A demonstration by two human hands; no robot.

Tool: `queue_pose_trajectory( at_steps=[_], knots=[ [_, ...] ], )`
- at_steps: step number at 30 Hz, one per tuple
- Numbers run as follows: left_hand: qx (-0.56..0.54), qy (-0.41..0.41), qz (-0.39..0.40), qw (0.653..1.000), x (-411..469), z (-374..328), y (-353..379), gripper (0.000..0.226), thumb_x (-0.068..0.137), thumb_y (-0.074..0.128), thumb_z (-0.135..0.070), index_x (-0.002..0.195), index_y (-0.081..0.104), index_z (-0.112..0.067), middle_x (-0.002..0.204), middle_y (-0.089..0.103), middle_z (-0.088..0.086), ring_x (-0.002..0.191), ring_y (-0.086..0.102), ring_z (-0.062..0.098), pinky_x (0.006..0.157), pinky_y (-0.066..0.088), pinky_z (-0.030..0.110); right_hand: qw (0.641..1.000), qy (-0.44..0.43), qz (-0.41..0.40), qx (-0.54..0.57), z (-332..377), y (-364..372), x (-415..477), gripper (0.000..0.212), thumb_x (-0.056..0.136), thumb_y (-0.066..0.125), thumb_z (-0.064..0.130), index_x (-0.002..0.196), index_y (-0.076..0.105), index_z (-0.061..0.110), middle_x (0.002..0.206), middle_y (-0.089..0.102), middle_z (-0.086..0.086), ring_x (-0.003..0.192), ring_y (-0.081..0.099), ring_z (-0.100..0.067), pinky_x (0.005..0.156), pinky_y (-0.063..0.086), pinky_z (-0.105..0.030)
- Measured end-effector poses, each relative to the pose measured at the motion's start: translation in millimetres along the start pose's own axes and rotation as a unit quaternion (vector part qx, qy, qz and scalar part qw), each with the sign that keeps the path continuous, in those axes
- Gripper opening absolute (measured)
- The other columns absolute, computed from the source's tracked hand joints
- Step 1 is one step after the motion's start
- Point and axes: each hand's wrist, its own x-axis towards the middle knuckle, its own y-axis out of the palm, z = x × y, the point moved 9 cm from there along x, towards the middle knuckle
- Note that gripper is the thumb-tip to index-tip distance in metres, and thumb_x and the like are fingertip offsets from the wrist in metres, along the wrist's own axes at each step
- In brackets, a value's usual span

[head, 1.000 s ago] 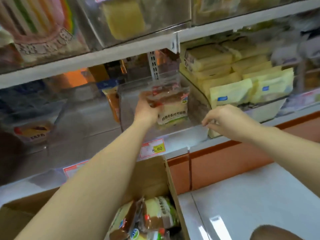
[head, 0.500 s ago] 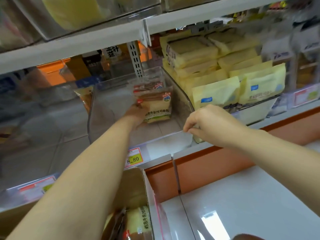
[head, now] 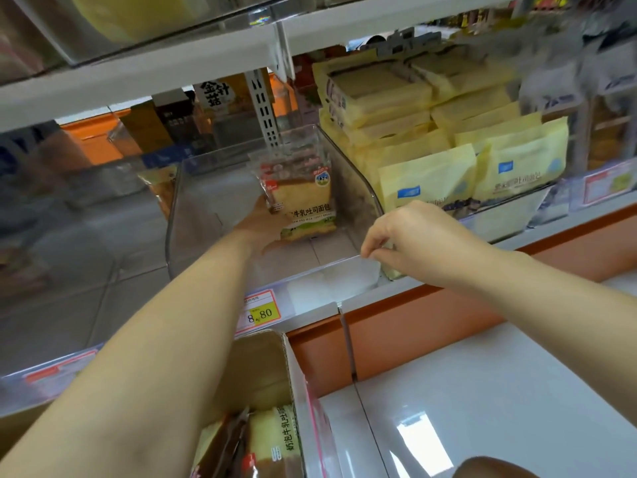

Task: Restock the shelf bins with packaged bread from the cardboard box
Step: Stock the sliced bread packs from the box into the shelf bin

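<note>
Left hand is inside the clear bin gripping a bread pack upright, right hand pinching the bin's front edge. More bread in the cardboard box below.

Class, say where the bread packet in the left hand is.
Head view, centre: the bread packet stands inside the clear bin, held by the left hand, left of the yellow packets.

Bright, even light; glare on white surface (edges smeared).
</note>
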Motion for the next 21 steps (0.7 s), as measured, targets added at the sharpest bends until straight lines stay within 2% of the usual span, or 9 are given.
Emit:
queue_pose_trajectory(
  at_steps=[4, 6, 8, 10, 13, 15, 17, 19, 21],
  knots=[
    [0.1, -0.045, -0.042, 0.993, -13, -2, -15, 0.073, 0.097, 0.053, -0.02, 0.151, 0.005, -0.022, 0.138, 0.045, 0.008, 0.104, 0.056, 0.025, 0.092, 0.052, 0.04, 1.0, 0.004, -0.002, -0.006, 2, 0, -1, 0.019, 0.092, 0.057, 0.023, 0.102, 0.072, 0.028, 0.103, 0.07, 0.008, 0.059, 0.041, 0.004, 0.069, 0.038, -0.019],
    [0.159, -0.029, -0.083, 0.983, -28, -14, -24, 0.077, 0.098, 0.05, -0.022, 0.152, -0.004, -0.02, 0.148, 0.037, 0.01, 0.112, 0.054, 0.028, 0.091, 0.048, 0.033, 1.0, 0.011, -0.006, -0.002, 3, 0, -1, 0.018, 0.092, 0.058, 0.023, 0.1, 0.072, 0.028, 0.102, 0.071, 0.008, 0.061, 0.046, 0.005, 0.07, 0.04, -0.02],
    [0.203, 0.053, -0.115, 0.971, -55, -36, -29, 0.065, 0.098, 0.047, -0.017, 0.152, 0.01, -0.021, 0.149, 0.037, 0.009, 0.113, 0.054, 0.024, 0.083, 0.041, 0.026, 1.0, 0.023, -0.015, 0.004, 3, -1, -3, 0.018, 0.091, 0.058, 0.023, 0.1, 0.073, 0.029, 0.102, 0.071, 0.007, 0.079, 0.06, -0.005, 0.076, 0.047, -0.025],
    [0.217, 0.148, -0.128, 0.956, -91, -55, -32, 0.048, 0.096, 0.047, -0.01, 0.143, 0.036, -0.018, 0.139, 0.048, 0.007, 0.107, 0.054, 0.018, 0.082, 0.039, 0.021, 0.998, 0.038, -0.041, 0.0, 4, 0, -5, 0.02, 0.091, 0.057, 0.022, 0.101, 0.073, 0.028, 0.1, 0.072, 0.006, 0.092, 0.064, -0.015, 0.081, 0.05, -0.03],
    [0.228, 0.26, -0.12, 0.931, -145, -63, -39, 0.031, 0.093, 0.051, -0.006, 0.122, 0.06, -0.014, 0.118, 0.064, 0.0, 0.097, 0.055, 0.005, 0.08, 0.038, 0.007, 0.993, 0.033, -0.114, -0.012, 20, 4, -9, 0.017, 0.089, 0.061, 0.018, 0.098, 0.075, 0.023, 0.095, 0.073, 0.003, 0.094, 0.065, -0.023, 0.087, 0.046, -0.036],
    [0.231, 0.281, -0.11, 0.925, -173, -54, -51, 0.027, 0.093, 0.052, -0.004, 0.113, 0.065, -0.016, 0.103, 0.066, -0.008, 0.089, 0.058, 0.001, 0.078, 0.039, 0.002, 0.987, 0.016, -0.161, 0.003, 39, 5, -13, 0.014, 0.086, 0.064, 0.015, 0.093, 0.075, 0.02, 0.093, 0.073, 0.002, 0.093, 0.065, -0.024, 0.093, 0.037, -0.039],
    [0.236, 0.281, -0.101, 0.925, -199, -40, -67, 0.025, 0.092, 0.053, -0.003, 0.109, 0.067, -0.016, 0.095, 0.065, -0.012, 0.084, 0.059, -0.003, 0.076, 0.039, 0.0, 0.983, -0.016, -0.184, 0.007, 65, 7, -16, 0.012, 0.082, 0.067, 0.012, 0.089, 0.075, 0.019, 0.09, 0.073, 0.002, 0.089, 0.065, -0.025, 0.091, 0.036, -0.04],
    [0.249, 0.27, -0.095, 0.925, -224, -17, -84, 0.024, 0.091, 0.056, -0.004, 0.108, 0.067, -0.017, 0.094, 0.065, -0.013, 0.083, 0.057, -0.01, 0.075, 0.038, -0.001, 0.982, -0.071, -0.171, 0.023, 99, 14, -20, 0.011, 0.081, 0.065, 0.017, 0.087, 0.074, 0.019, 0.087, 0.073, 0.002, 0.085, 0.065, -0.025, 0.085, 0.041, -0.041],
    [0.279, 0.239, -0.088, 0.926, -241, 14, -100, 0.024, 0.091, 0.058, -0.008, 0.11, 0.066, -0.02, 0.097, 0.066, -0.013, 0.084, 0.056, -0.011, 0.077, 0.037, -0.001, 0.985, -0.118, -0.117, 0.051, 131, 30, -23, 0.014, 0.082, 0.063, 0.024, 0.09, 0.074, 0.019, 0.089, 0.072, 0.003, 0.086, 0.064, -0.024, 0.082, 0.046, -0.041]
  ],
)
